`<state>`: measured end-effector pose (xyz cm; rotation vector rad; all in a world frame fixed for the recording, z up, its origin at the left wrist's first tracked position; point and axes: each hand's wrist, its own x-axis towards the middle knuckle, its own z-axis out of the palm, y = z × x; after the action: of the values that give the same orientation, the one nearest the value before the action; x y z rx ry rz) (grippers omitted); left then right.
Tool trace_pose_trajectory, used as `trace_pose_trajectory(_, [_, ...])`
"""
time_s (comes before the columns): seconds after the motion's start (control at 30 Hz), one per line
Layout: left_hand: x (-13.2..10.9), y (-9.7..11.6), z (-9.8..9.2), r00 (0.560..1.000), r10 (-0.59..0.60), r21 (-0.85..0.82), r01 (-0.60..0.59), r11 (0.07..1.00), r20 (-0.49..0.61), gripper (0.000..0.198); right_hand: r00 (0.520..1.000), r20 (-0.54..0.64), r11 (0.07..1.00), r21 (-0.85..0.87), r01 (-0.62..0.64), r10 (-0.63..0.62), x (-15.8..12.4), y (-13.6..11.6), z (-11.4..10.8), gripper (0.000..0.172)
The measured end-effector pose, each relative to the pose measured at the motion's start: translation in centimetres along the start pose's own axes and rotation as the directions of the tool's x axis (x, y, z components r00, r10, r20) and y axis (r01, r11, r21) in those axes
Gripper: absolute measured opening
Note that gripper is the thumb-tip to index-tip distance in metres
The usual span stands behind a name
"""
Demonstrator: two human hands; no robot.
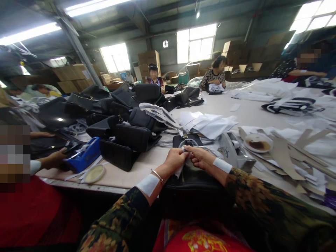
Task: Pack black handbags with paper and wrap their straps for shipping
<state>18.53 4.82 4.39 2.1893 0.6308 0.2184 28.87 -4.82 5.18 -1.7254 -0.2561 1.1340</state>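
Black bag (199,180), one: stood at the near edge of the table (147,162), directly before the person, its lower part lost in shadow and its upper part covered by the hands. Left hand (175,159) and right hand (201,157), bare: both were closed, fingertips meeting, pinching pale wrapping (193,142) above the bag; what lay inside the grip could not be made out. Co-worker in red (36,210), at left: cut off by the frame. Bag surface was smooth, dull and leather-like; the wrapping was thin, crumpled, translucent. Also listed: heaped black bags (132,136), boxy, overlapping; blue tape dispenser (84,155), angular; white sheets (210,123), thin, creased; cardboard strips (291,159), flat, tangled; round bowl (258,151), brown matter within.
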Motion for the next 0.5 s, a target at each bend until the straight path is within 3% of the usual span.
trace_pose_trajectory(0.1, [-1.1,0.6,0.2,0.997,0.063,0.237,-0.071,0.969,0.042,0.020,0.999,-0.016,0.999,0.029,-0.037,0.038,-0.1,0.6,0.3,0.035])
trace_pose_trajectory(0.23, [-3.0,1.6,0.7,0.991,0.053,0.461,-0.106,0.881,0.125,0.034,0.999,-0.004,0.998,0.031,-0.048,0.048,-0.8,1.5,0.6,0.037])
trace_pose_trajectory(0.37, [-4.7,2.5,1.0,0.985,0.037,0.565,-0.126,0.816,0.166,0.037,1.000,0.001,1.000,0.024,-0.006,0.006,-1.7,2.1,0.6,0.040])
trace_pose_trajectory(0.5, [-6.2,2.5,0.5,0.978,0.082,0.561,-0.179,0.808,0.194,0.038,0.999,-0.019,0.998,0.044,0.044,-0.043,-2.3,2.7,0.2,0.039])
